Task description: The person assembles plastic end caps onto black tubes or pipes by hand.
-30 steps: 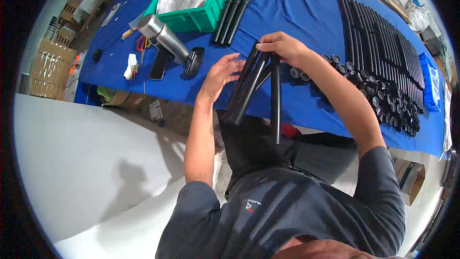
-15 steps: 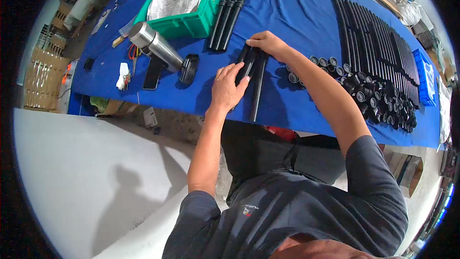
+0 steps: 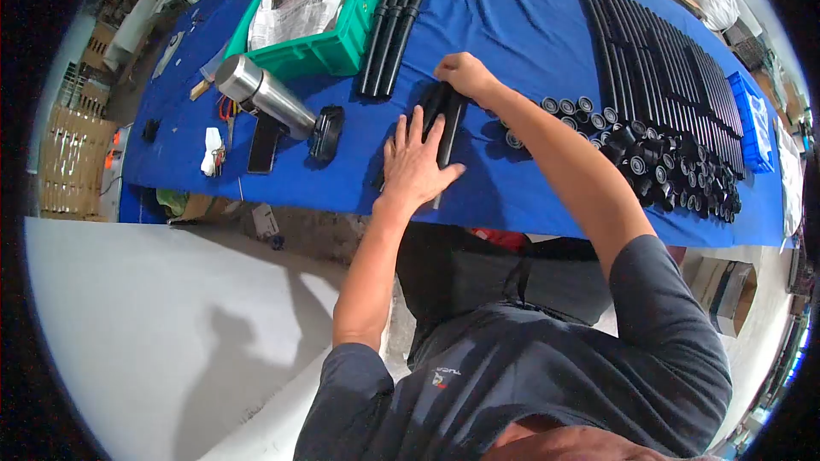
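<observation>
Black tubes (image 3: 449,132) lie side by side near the table's front edge, partly covered by my hands. My left hand (image 3: 414,164) rests over their lower part, palm down, with its fingers spread. At their far end is my right hand (image 3: 465,77), its fingers curled and closed around the tube tops. How many tubes are under my hands is hard to tell. Beyond them, to the left, several longer black tubes (image 3: 398,26) with collars lie together beside the green crate.
A green crate (image 3: 329,47) holds plastic-wrapped stuff. A steel flask (image 3: 266,98), a black case (image 3: 326,134) and a phone (image 3: 263,145) lie left. On the right are black round caps (image 3: 636,165), rows of black tubes (image 3: 658,60) and a blue tray (image 3: 752,124).
My left hand has opened from its grip on the tubes and spread flat across them. The separate tube on the right now lies against the others. The view has shifted slightly.
</observation>
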`<state>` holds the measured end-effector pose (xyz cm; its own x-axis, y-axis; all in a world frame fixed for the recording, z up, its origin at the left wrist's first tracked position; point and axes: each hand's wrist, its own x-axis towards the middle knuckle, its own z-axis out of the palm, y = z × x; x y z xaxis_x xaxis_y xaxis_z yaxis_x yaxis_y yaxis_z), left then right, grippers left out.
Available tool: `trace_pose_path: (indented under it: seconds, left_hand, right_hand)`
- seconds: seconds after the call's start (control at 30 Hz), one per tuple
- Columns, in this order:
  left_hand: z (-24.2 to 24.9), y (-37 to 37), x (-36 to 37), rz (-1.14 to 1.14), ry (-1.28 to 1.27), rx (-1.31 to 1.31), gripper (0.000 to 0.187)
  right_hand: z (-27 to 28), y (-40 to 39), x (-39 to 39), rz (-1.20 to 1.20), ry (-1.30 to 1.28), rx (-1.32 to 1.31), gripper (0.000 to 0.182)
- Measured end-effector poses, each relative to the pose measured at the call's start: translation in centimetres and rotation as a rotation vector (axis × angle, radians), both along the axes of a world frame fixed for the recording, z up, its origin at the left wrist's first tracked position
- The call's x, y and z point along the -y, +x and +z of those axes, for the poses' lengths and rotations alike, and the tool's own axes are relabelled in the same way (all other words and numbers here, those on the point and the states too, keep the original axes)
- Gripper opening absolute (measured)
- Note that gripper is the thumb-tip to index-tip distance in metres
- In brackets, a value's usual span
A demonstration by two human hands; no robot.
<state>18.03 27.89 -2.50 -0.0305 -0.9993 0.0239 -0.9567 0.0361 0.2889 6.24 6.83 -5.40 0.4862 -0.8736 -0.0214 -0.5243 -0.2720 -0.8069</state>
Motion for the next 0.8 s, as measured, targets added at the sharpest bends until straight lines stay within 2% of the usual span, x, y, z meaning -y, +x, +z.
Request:
trace_pose_path:
  seconds: [0.03,0.13,0.2,0.23,0.3,0.4,0.47,0.57,0.73,0.8]
  left_hand:
    - [-0.8,0.3,0.0,-0.006,-0.009,0.026,0.092]
    - [-1.6,1.1,0.1,-0.027,-0.047,0.078,0.085]
    - [-1.1,0.7,-0.3,-0.057,-0.086,0.081,0.079]
    - [-0.7,0.3,-0.3,-0.055,-0.055,0.121,0.073]
    - [-1.0,0.0,-0.2,-0.054,-0.058,0.126,0.069]
    - [-1.1,-0.7,-0.4,-0.040,-0.091,0.144,0.068]
    - [-1.1,-1.6,-0.4,0.007,-0.073,0.163,0.068]
    - [-1.1,-3.2,-0.1,0.107,-0.038,0.178,0.068]
    - [-1.1,-4.7,-0.1,0.173,-0.012,0.199,0.067]
    - [-1.4,-4.8,-0.1,0.178,-0.005,0.242,0.068]
  right_hand:
    - [0.3,-0.5,0.1,0.045,0.029,0.024,0.029]
    - [0.8,-1.8,0.8,0.073,-0.213,-0.029,0.030]
    - [0.5,-1.9,1.1,0.019,-0.164,-0.028,0.029]
    - [-0.7,-1.9,2.0,-0.026,-0.262,-0.088,0.033]
    - [2.1,-2.6,1.2,-0.064,-0.241,-0.101,0.041]
    - [4.8,-5.8,2.0,-0.046,-0.271,0.058,0.043]
    - [7.0,-9.6,2.9,-0.109,-0.315,0.126,0.041]
    - [9.2,-17.0,5.8,-0.272,-0.103,0.369,0.033]
    - [11.0,-33.2,9.3,-0.730,-0.044,0.758,0.027]
    - [10.5,-40.8,10.3,-0.849,-0.076,0.731,0.027]
